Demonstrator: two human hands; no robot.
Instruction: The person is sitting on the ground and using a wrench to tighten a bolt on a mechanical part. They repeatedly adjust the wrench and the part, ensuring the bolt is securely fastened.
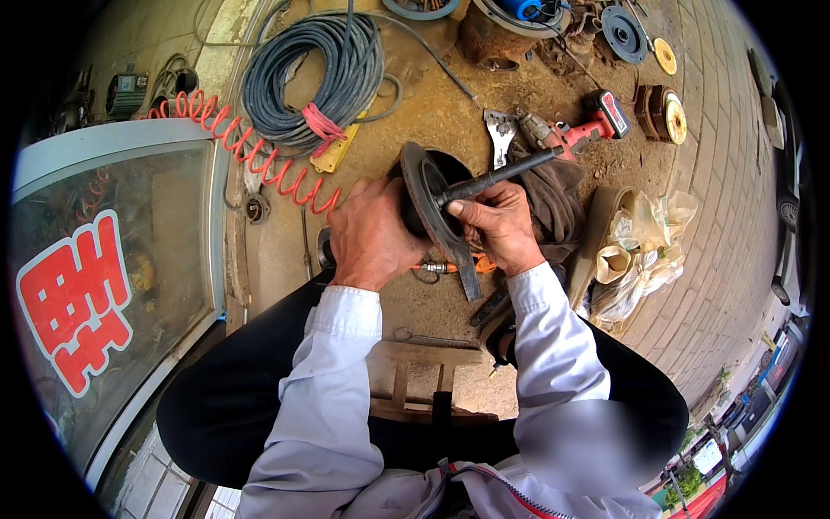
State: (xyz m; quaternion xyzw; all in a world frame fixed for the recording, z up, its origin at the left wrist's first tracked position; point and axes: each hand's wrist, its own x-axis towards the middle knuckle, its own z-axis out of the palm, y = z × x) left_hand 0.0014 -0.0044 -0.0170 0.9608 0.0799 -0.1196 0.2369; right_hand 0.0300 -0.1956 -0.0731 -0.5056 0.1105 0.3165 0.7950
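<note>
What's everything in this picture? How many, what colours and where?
disc with rod: one, dark grey, centre
cable coil: one, grey, upper left
spiral hose: one, red, left
power tool: one, red-black, upper right
cloth: one, brown, beside power tool
plastic bags: unclear count, clear, right
yellow discs: two, yellow, upper right
rusty housing: one, brown, top
glass door: one, grey-framed, left
wooden frame: one, tan, lower
left hand: one, bare, at disc
right hand: one, bare, at disc
sleeves: two, white, lower
legs: two, black, lower

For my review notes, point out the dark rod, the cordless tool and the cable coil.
Dark rod (pixel 503 175), head view: middle.
Cordless tool (pixel 590 132), head view: red body.
Cable coil (pixel 359 69), head view: right strands.
</note>
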